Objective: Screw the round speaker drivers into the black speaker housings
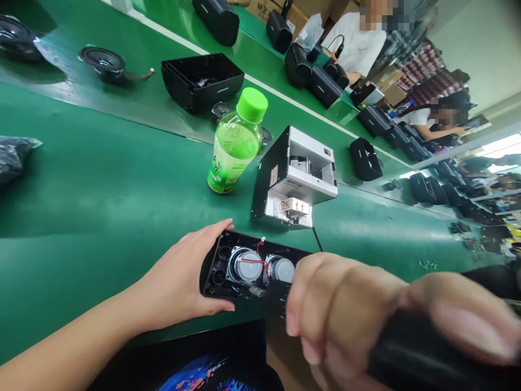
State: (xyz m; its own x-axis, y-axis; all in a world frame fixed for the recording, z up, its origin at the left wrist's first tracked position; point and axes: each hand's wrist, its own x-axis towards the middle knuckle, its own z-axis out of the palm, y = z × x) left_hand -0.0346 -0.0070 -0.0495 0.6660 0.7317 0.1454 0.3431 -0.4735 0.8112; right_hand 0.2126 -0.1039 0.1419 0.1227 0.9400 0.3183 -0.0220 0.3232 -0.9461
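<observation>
My left hand [191, 277] grips the left end of a black speaker panel [217, 263], thumb and fingers on opposite edges. Two round speaker drivers with silver magnets [249, 266] sit in the panel, with red wires and a small white connector between them. Close to the camera, my right hand [350, 309] is wrapped round a black tool [411, 347], which hides the panel's right end. The tool's front part reaches over the panel's lower right edge; its tip cannot be made out.
Beyond the panel stand a green-capped bottle [236, 146] and a silver and black machine [297, 179]. An open black housing [203, 81] and loose speakers [103, 62] lie farther left. A plastic bag [16, 155] is at the left edge. Other people work across the line.
</observation>
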